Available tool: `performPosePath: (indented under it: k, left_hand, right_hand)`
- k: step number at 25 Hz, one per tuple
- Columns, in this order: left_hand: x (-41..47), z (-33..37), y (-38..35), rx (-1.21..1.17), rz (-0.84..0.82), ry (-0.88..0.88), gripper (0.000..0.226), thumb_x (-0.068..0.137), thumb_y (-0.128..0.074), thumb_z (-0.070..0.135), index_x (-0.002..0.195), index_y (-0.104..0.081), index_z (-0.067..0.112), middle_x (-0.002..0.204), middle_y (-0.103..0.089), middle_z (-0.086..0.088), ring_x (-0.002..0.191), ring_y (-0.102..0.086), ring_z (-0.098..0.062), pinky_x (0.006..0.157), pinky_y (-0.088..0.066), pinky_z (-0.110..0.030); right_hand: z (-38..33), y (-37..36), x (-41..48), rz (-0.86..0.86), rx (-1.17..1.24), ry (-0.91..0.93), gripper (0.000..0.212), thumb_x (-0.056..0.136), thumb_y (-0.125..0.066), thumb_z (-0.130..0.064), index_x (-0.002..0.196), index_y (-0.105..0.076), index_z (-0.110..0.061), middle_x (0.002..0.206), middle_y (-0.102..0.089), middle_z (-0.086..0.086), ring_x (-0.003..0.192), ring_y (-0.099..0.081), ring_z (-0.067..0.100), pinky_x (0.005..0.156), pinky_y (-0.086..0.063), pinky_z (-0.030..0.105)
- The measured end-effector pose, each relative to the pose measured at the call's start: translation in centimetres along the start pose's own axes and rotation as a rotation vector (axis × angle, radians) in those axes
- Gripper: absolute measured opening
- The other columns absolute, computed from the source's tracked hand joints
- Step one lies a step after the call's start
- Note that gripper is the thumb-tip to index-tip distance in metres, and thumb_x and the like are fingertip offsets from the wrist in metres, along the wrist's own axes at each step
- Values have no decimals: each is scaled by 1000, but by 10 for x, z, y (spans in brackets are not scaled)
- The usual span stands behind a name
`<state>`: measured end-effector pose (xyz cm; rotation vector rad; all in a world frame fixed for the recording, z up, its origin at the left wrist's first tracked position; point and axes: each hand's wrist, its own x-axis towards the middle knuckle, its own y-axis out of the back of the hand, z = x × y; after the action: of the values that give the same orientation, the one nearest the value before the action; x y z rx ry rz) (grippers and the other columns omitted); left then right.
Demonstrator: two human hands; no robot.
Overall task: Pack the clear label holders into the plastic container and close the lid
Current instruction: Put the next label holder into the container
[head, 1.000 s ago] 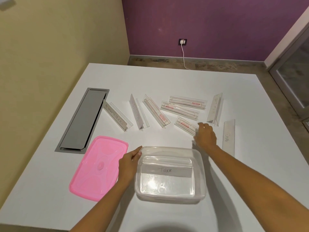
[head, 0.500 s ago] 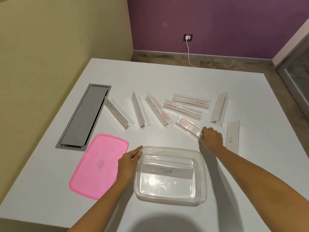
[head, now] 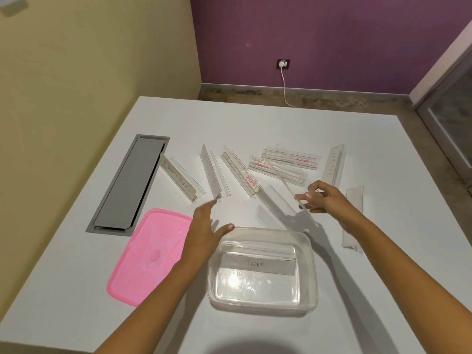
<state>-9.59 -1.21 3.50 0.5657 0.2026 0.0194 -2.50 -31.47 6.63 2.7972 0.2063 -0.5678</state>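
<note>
The clear plastic container (head: 313,272) sits open near the table's front edge, with one holder labelled TIGER (head: 258,264) lying inside. Its pink lid (head: 143,261) lies flat to the left. My right hand (head: 325,198) is shut on a clear label holder (head: 286,180), lifted off the table above and behind the container. My left hand (head: 207,231) hovers open by the container's left rim, fingers spread. Several more label holders (head: 240,172) lie scattered across the middle of the white table (head: 76,290).
A grey recessed cable hatch (head: 130,182) is set into the table at the left. One holder (head: 353,218) lies flat at the far right, beside my right forearm. Beyond the table are a purple wall, a socket with a white cable, and a glass door at the right.
My right hand has picked a clear holder off the table and raised it. My left hand has let go of the container's rim and opened, moving up and away.
</note>
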Motion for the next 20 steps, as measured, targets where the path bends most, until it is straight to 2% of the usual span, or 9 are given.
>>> performPosePath:
  k: [2, 4, 6, 9, 11, 13, 16, 18, 20]
  left_hand:
    - [11, 23, 4, 170, 19, -260, 97, 70, -79, 40, 145, -19, 31, 156, -14, -2, 143, -18, -21, 111, -21, -30]
    - [23, 44, 9, 460, 52, -550, 106, 65, -80, 47, 146, -13, 34, 159, -4, -5, 146, -7, -30, 115, -12, -47]
    - [32, 61, 13, 718, 73, -796, 102, 64, -80, 46, 145, -20, 32, 159, -10, -8, 146, -8, -34, 117, -12, -55]
    - [37, 71, 17, 928, 3, -1003, 83, 66, -82, 36, 137, -41, 26, 149, -40, -3, 142, -27, -31, 117, -18, -53]
    - [35, 69, 21, 957, -47, -1046, 76, 64, -84, 32, 131, -50, 21, 134, -57, 0, 129, -48, -26, 114, -26, -50]
    - [30, 62, 23, 924, -76, -1030, 73, 59, -87, 29, 125, -57, 18, 123, -65, -2, 111, -62, -25, 108, -36, -48]
    - [18, 48, 19, 873, -109, -954, 67, 60, -86, 27, 121, -60, 14, 115, -69, -5, 99, -67, -28, 101, -43, -48]
    - [11, 36, 15, 876, -157, -898, 65, 66, -82, 32, 124, -58, 14, 116, -68, -5, 102, -66, -27, 104, -41, -46]
    - [5, 24, 10, 821, -253, -827, 66, 73, -77, 36, 131, -50, 18, 128, -61, 0, 115, -58, -21, 112, -33, -43]
  right_hand:
    - [-16, 1, -13, -194, 3, -1, 15, 95, -55, -17, 81, -50, -17, 109, -73, 7, 85, -71, 23, 84, -54, 33]
    - [-28, -1, -23, -346, -51, -9, 17, 96, -53, -17, 79, -51, -19, 107, -73, 10, 86, -69, 27, 76, -53, 23]
    - [-35, -3, -28, -476, -95, -14, 19, 95, -54, -17, 76, -51, -19, 107, -71, 16, 91, -66, 36, 78, -51, 24]
    - [-39, -7, -30, -668, -92, -50, 19, 95, -53, -15, 78, -47, -15, 98, -70, 16, 106, -60, 47, 84, -46, 33]
    - [-37, -9, -32, -715, -101, -69, 17, 97, -51, -18, 80, -47, -15, 91, -71, 4, 100, -62, 38, 82, -45, 31]
    - [-33, -13, -36, -623, -222, -27, 14, 94, -55, -31, 90, -56, -17, 95, -68, -6, 94, -60, 24, 86, -47, 33]
    - [-24, -23, -45, -384, -614, 145, 58, 72, -65, -61, 120, -52, -32, 120, -54, -10, 108, -53, 12, 94, -43, 31]
    - [-13, -36, -51, -318, -847, 292, 78, 65, -69, -67, 131, -43, -35, 125, -47, -15, 110, -45, 5, 95, -38, 30]
    - [4, -47, -55, -276, -900, 370, 73, 69, -74, -55, 131, -42, -33, 123, -48, -14, 106, -46, 3, 94, -41, 30]
